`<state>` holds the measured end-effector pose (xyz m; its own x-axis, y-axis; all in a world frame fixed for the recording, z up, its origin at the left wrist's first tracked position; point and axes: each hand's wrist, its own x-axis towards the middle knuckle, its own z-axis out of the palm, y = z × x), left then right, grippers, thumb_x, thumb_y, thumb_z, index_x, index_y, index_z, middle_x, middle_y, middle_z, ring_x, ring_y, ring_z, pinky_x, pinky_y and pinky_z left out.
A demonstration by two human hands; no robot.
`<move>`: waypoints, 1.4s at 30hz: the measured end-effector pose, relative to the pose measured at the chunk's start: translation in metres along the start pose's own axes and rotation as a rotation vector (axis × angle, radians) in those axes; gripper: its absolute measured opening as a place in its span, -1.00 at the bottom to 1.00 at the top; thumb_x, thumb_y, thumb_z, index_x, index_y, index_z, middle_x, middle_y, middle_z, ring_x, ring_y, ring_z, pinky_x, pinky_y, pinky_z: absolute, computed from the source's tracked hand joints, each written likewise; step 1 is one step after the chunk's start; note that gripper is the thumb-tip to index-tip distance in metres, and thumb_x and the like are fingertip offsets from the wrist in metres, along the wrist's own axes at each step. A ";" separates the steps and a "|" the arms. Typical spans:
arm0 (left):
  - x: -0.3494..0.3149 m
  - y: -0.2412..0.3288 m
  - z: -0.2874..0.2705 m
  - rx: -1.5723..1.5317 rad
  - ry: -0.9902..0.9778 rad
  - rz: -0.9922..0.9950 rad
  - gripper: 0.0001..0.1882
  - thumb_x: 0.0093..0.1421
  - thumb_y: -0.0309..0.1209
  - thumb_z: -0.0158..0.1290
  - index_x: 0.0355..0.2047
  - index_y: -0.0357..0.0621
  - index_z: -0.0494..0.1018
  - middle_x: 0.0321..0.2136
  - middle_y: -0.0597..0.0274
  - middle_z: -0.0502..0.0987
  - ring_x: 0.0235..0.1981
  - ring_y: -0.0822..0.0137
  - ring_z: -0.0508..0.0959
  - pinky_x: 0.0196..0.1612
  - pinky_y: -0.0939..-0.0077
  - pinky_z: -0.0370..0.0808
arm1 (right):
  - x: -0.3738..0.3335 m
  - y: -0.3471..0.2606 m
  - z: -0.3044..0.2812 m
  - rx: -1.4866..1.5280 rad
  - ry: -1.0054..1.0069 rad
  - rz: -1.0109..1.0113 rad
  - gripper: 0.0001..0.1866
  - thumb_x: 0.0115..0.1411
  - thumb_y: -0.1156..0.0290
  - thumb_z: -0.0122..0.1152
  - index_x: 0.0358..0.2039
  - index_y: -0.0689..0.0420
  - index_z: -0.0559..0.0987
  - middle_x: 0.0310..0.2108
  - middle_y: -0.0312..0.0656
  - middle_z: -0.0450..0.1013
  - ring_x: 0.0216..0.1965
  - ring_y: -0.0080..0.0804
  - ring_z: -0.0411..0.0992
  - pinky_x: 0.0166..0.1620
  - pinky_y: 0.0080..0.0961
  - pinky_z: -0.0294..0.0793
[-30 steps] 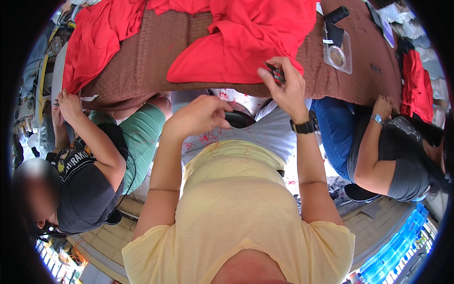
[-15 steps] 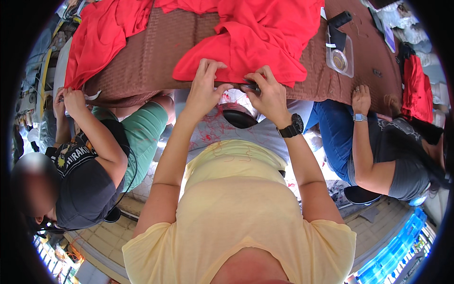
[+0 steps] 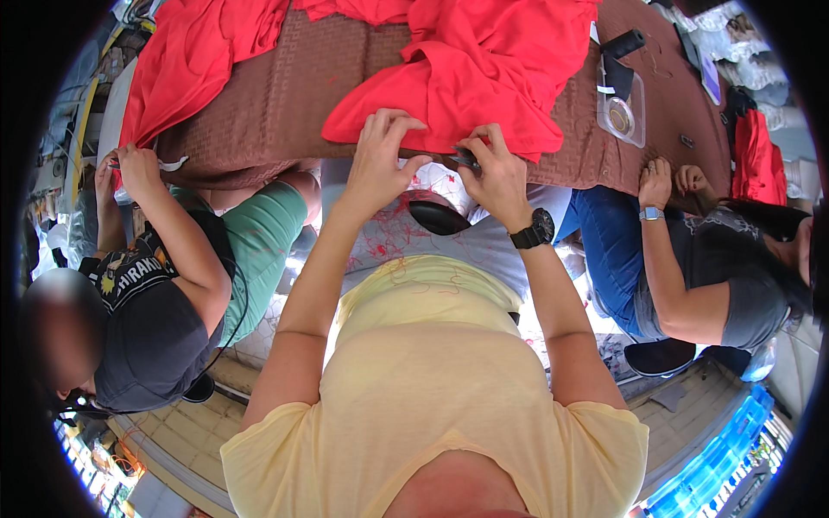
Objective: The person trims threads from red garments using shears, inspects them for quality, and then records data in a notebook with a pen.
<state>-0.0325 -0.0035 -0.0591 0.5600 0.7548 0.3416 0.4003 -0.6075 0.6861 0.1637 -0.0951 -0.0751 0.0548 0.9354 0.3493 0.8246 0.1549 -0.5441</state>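
A bright red cloth (image 3: 471,91) lies bunched over the brown-covered table, its near edge by the table's front. My left hand (image 3: 380,164) has its fingers curled over the left part of that edge, and its thumb sits lower, against the hem. In my right hand (image 3: 499,177) are small dark thread snips (image 3: 465,157), mostly hidden by the fingers. Their tip points left, close to the cloth's hem. A black watch is on my right wrist. Red thread scraps (image 3: 380,237) are scattered over the grey cloth on my lap, beside a dark round-rimmed object (image 3: 439,217).
A clear plastic tray (image 3: 635,108) with a tape roll and a black item stands at the right. At the left, a person (image 3: 164,285) holds another red cloth (image 3: 186,65). A second person (image 3: 691,268) sits at the right, hands at the table edge. More red cloth (image 3: 758,155) hangs beyond.
The red cloth and both hands sit slightly farther right in view. My left thumb and forefinger have moved a little. The right-hand person's second hand shows more clearly.
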 end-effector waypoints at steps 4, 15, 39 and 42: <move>-0.001 -0.001 0.007 0.080 -0.041 0.027 -0.64 -0.04 -0.36 0.32 -0.19 -0.07 0.56 -0.10 0.16 0.40 -0.03 0.09 0.38 0.01 0.20 0.33 | 0.004 0.003 0.007 0.026 0.042 -0.020 -0.62 -0.12 0.60 0.25 -0.20 0.12 0.51 -0.18 -0.19 0.37 -0.43 -0.17 0.52 -0.41 -0.28 0.52; 0.001 -0.003 -0.037 -0.294 0.274 0.007 -0.91 0.23 -0.65 0.03 -0.25 -0.30 0.47 -0.31 0.08 0.61 -0.27 0.27 0.61 -0.14 0.47 0.51 | 0.011 0.013 -0.033 0.009 0.172 0.079 -0.70 -0.02 0.61 0.28 -0.24 0.11 0.50 -0.33 -0.14 0.50 -0.37 -0.16 0.56 -0.36 -0.34 0.51; 0.033 -0.044 -0.086 0.049 0.265 -0.119 -0.76 0.21 -0.56 0.14 -0.10 -0.24 0.46 -0.21 0.10 0.55 -0.16 0.26 0.55 -0.07 0.40 0.48 | 0.120 0.010 -0.078 -0.035 0.212 -0.010 -0.79 0.13 0.43 0.32 -0.20 0.14 0.62 -0.32 -0.14 0.55 -0.29 -0.12 0.56 -0.24 -0.29 0.53; 0.039 -0.020 -0.082 0.408 0.464 0.029 -0.75 0.15 -0.57 0.14 -0.13 -0.19 0.49 -0.19 0.01 0.46 -0.15 0.06 0.51 -0.07 0.24 0.47 | 0.123 -0.009 -0.049 0.024 0.324 0.010 -0.74 0.10 0.42 0.34 -0.18 0.14 0.57 -0.30 -0.13 0.51 -0.25 -0.09 0.55 -0.22 -0.25 0.53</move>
<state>-0.0776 0.0581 -0.0069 0.2375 0.7102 0.6627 0.6860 -0.6056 0.4032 0.1901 0.0028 0.0103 0.2425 0.7879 0.5660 0.8098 0.1569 -0.5653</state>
